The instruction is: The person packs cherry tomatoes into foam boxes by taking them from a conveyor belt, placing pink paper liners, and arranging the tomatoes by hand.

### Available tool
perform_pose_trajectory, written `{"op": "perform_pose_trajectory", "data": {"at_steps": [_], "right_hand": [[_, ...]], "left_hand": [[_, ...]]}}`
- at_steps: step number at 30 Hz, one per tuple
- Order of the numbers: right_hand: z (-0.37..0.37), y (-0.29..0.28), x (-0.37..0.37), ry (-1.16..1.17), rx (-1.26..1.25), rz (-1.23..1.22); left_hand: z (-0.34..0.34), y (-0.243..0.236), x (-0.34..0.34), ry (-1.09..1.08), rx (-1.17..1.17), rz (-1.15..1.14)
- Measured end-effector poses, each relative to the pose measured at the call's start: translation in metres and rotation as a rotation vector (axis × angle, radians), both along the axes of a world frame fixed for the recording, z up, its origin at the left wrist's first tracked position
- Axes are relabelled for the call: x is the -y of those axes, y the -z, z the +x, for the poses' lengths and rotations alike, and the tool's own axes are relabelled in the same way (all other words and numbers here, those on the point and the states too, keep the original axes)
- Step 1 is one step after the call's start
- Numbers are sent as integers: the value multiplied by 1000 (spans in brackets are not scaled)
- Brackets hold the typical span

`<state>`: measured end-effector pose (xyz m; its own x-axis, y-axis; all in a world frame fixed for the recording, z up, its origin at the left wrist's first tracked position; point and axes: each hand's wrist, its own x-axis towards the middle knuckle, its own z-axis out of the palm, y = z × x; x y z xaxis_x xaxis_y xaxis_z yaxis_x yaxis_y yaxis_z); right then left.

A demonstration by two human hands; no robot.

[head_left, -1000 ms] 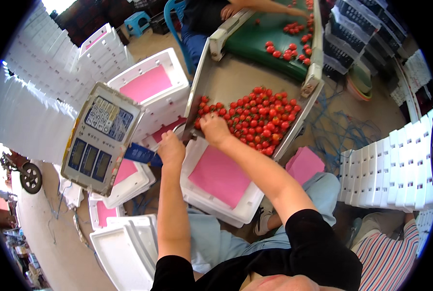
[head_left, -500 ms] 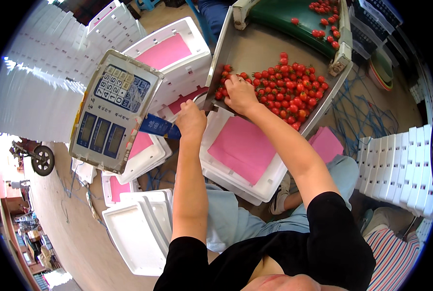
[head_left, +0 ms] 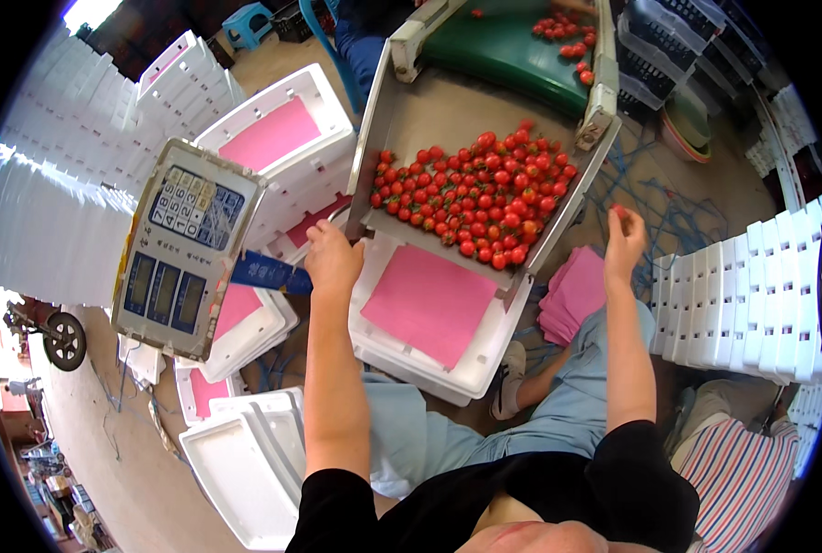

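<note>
Basically, we had our left hand clamped on the lower lip of the grey chute tray, apparently steadying it over the pink-lined white foam box. Our right hand pinched one small red tomato, off to the right. Glossy round tomatoes were piled on the chute.

Grey scale display left; apparently dark screens.
</note>
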<state>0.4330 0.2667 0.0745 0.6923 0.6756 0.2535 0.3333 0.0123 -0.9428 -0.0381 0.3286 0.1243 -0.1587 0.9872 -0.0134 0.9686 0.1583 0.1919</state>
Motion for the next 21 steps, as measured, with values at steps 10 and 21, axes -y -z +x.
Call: {"op": "perform_pose_trajectory", "data": {"at_steps": [10,21], "right_hand": [[-24,-24,-49,-10,182,147],[-157,-79,-25,-589,1188,-662]], "left_hand": [[4,-10,-8,-46,-14,-50],[10,-3,-12,-52,-28,-91]]}}
